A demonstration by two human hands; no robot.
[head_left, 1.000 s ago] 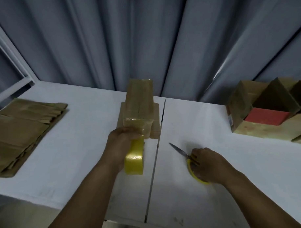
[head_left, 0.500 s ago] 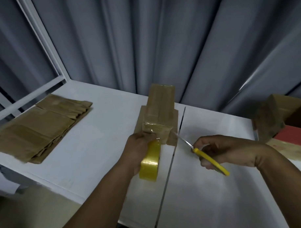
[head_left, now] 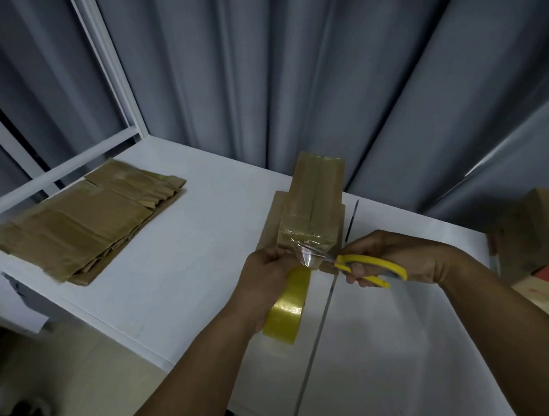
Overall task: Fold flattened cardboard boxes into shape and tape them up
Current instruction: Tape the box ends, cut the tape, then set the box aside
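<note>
A small folded cardboard box (head_left: 316,203) stands on the white table (head_left: 188,273), its top seam covered with clear tape. A strip of clear tape (head_left: 306,253) runs from the box's near end down to a yellow tape roll (head_left: 287,307). My left hand (head_left: 266,273) grips the roll just below the box. My right hand (head_left: 402,259) holds yellow-handled scissors (head_left: 365,265), whose blades meet the stretched tape strip from the right.
A stack of flattened cardboard boxes (head_left: 81,224) lies at the table's left. Open cardboard boxes (head_left: 529,236), one with a red lining, sit at the right edge. Grey curtains hang behind the table. A seam (head_left: 326,305) splits the tabletop.
My right hand picked the scissors up off the table and brought them left to the tape strip. My left hand kept its hold on the roll at the box.
</note>
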